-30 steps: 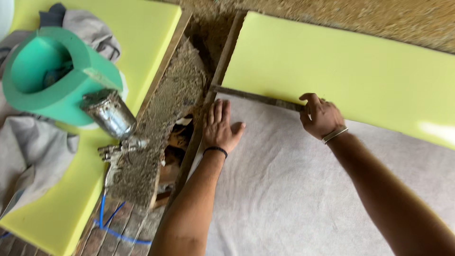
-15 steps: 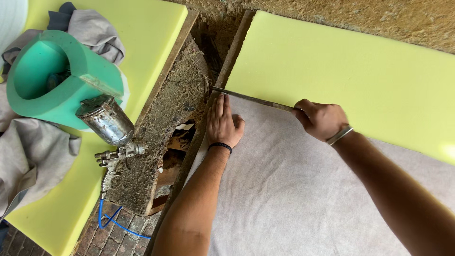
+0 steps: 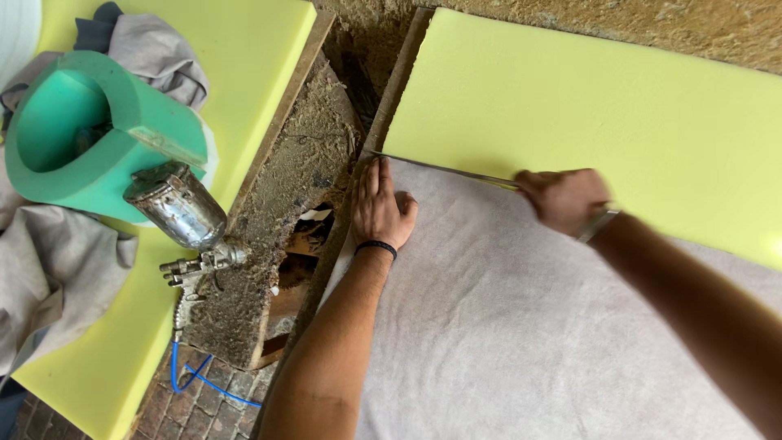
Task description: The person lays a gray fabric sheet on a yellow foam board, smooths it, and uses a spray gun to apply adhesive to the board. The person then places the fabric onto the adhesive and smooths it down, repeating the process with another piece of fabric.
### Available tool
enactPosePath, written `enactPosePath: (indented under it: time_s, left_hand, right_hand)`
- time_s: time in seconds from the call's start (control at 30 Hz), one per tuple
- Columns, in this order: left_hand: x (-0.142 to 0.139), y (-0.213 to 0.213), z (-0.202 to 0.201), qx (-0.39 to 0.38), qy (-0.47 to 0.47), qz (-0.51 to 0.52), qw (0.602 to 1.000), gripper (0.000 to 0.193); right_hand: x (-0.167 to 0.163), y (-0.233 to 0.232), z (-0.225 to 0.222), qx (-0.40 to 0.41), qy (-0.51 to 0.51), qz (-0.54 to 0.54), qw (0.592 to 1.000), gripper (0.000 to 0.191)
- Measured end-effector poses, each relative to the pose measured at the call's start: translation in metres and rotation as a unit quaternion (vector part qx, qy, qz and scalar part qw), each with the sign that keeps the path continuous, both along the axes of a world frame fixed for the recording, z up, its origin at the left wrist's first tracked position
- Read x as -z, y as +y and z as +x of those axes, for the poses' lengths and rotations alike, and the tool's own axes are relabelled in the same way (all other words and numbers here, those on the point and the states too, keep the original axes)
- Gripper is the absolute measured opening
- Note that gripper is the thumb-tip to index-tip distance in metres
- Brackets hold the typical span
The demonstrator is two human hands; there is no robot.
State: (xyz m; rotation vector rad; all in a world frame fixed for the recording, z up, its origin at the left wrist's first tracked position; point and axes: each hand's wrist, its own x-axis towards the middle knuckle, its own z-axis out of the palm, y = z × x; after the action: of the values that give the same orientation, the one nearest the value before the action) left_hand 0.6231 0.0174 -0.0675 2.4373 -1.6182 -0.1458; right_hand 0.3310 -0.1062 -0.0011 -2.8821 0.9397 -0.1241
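A grey felt sheet point(image 3: 521, 326) lies over a pale yellow foam slab point(image 3: 586, 106). My left hand point(image 3: 380, 209) rests flat, palm down, on the sheet's upper left corner, fingertips at its edge; a black band is on that wrist. My right hand point(image 3: 562, 200) is closed on the sheet's top edge further right, blurred by motion, with a bracelet at the wrist. Between the two hands the edge runs as a straight dark line across the foam.
A glue-crusted wooden frame point(image 3: 301, 195) runs left of the slab. On it lies a metal-cup spray gun point(image 3: 177, 210) with a blue hose point(image 3: 199, 379). Further left are a green foam ring point(image 3: 106, 138), grey cloth point(image 3: 49, 269), another yellow foam sheet point(image 3: 236, 49) and brick floor.
My right hand has slid a little to the right along the sheet's edge, which now looks straighter. My left hand stays pressed on the corner.
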Motion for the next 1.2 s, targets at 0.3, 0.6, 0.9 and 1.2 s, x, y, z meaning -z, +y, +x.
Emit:
enactPosePath:
  time_s: [0.3,0.6,0.9,1.2]
  left_hand:
    - [0.0,0.004,-0.001,-0.005,-0.019,-0.002,1.0,0.085]
    - [-0.005,0.006,-0.011,0.003,-0.034,-0.014,0.999,0.082]
    - [-0.006,0.019,-0.025,0.011,-0.057,-0.011,0.998,0.08]
    - [-0.033,0.034,-0.066,0.03,-0.078,-0.001,0.997,0.08]
  right_hand:
    - [0.017,0.004,-0.008,0.014,-0.004,0.017,1.0,0.027]
    - [0.042,0.005,-0.151,0.013,0.042,-0.05,0.998,0.03]
    - [0.015,0.014,-0.254,0.1,0.255,-0.049,0.96,0.034]
    - [0.016,0.021,-0.276,0.203,0.217,0.075,0.952,0.038]
